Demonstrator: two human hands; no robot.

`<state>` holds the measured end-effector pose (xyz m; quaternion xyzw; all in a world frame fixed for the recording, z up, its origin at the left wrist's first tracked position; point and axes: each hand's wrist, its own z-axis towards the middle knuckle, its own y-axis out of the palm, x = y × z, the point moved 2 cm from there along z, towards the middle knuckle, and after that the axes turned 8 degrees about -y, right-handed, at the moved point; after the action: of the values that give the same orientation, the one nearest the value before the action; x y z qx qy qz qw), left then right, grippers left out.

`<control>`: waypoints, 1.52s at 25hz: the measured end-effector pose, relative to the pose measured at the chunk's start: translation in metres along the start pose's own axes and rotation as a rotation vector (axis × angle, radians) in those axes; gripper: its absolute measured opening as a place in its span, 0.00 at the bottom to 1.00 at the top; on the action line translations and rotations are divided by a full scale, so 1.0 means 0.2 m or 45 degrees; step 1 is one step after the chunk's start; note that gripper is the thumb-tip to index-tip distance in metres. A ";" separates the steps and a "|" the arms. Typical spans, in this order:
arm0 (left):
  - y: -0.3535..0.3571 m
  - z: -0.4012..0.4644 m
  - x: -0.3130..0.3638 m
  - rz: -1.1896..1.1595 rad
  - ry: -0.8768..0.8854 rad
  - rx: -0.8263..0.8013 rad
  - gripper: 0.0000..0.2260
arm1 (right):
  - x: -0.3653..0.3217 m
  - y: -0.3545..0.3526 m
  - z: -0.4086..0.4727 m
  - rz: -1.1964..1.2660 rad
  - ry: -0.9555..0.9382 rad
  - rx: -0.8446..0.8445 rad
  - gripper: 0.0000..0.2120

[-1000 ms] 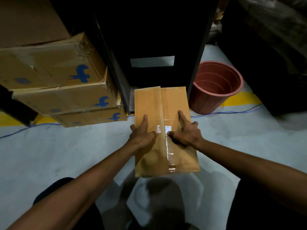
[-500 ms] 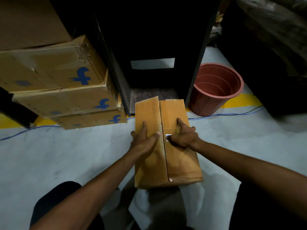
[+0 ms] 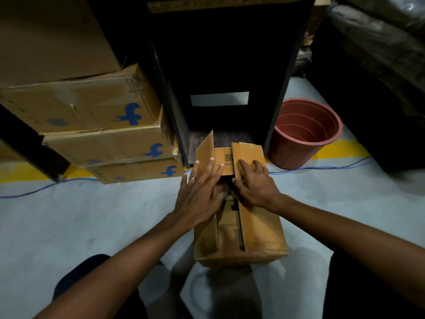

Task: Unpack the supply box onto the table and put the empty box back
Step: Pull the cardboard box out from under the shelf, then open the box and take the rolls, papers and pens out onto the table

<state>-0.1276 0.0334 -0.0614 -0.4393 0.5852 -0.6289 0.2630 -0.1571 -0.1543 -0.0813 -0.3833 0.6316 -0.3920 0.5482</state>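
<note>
A brown cardboard supply box (image 3: 259,229) lies on the grey floor in front of me, lengthwise. Its two top flaps are parted down the middle. The left flap (image 3: 205,150) tilts upward, and my left hand (image 3: 199,194) presses against it with fingers spread, thumb tucked under its inner edge. My right hand (image 3: 254,185) rests flat on the right flap, thumb at the gap. Through the gap I see an inner brown flap with a printed code (image 3: 224,161). The contents are hidden.
A dark cabinet (image 3: 220,65) with an open bottom bay stands just behind the box. Three stacked cardboard boxes with blue logos (image 3: 108,134) sit to the left. A red-brown bucket (image 3: 303,132) stands on the right. A thin blue cable (image 3: 322,168) runs across the floor.
The box has slid out of the cabinet bay toward me. Its top flaps, closed a second ago, are now spread apart, the left one lifted by my left hand.
</note>
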 end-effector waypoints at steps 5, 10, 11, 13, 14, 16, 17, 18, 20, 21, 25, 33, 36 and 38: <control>-0.15 -0.05 -0.17 0.401 0.079 0.177 0.29 | -0.11 0.01 -0.02 -0.452 -0.349 -0.173 0.26; -0.15 -0.06 -0.35 0.684 -0.094 -0.061 0.30 | -0.15 -0.09 -0.13 -0.690 -0.404 -0.233 0.17; -0.13 -0.05 -0.38 0.721 -0.148 -0.147 0.31 | -0.16 -0.12 -0.15 -0.740 -0.408 -0.230 0.16; -0.05 -0.04 -0.44 0.666 -0.251 -0.293 0.31 | -0.17 -0.18 -0.19 -0.855 -0.442 -0.167 0.14; 0.00 -0.03 -0.46 0.570 -0.305 -0.344 0.31 | -0.16 -0.21 -0.20 -0.878 -0.433 -0.120 0.14; 0.07 0.00 -0.45 0.315 -0.420 -0.385 0.31 | -0.12 -0.25 -0.23 -0.933 -0.332 -0.071 0.10; 0.11 0.01 -0.44 0.197 -0.480 -0.384 0.31 | -0.10 -0.25 -0.24 -1.009 -0.258 -0.096 0.09; 0.14 0.02 -0.42 0.106 -0.533 -0.381 0.32 | -0.06 -0.25 -0.25 -1.052 -0.153 -0.177 0.12; 0.22 0.05 -0.40 -0.037 -0.635 -0.414 0.34 | 0.01 -0.24 -0.27 -1.171 -0.050 -0.362 0.19; 0.25 0.07 -0.39 -0.110 -0.677 -0.447 0.35 | 0.06 -0.21 -0.25 -1.171 0.031 -0.466 0.22; 0.37 0.11 -0.35 -0.294 -0.690 -0.421 0.29 | 0.26 -0.07 -0.15 -0.490 0.493 -0.552 0.31; 0.43 0.14 -0.36 -0.664 -0.670 -0.347 0.17 | 0.28 0.02 -0.07 -0.085 0.465 -0.476 0.24; 0.44 0.15 -0.35 -0.808 -0.701 -0.340 0.17 | 0.31 -0.01 -0.06 -0.039 0.448 -0.497 0.22; 0.42 0.13 -0.35 -0.712 -0.703 -0.331 0.17 | 0.33 -0.02 -0.07 -0.073 0.443 -0.507 0.23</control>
<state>-0.0862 0.0651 -0.1611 -0.7630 0.4253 -0.4556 0.1717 -0.1767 -0.2151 -0.1015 -0.4284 0.7699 -0.3353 0.3337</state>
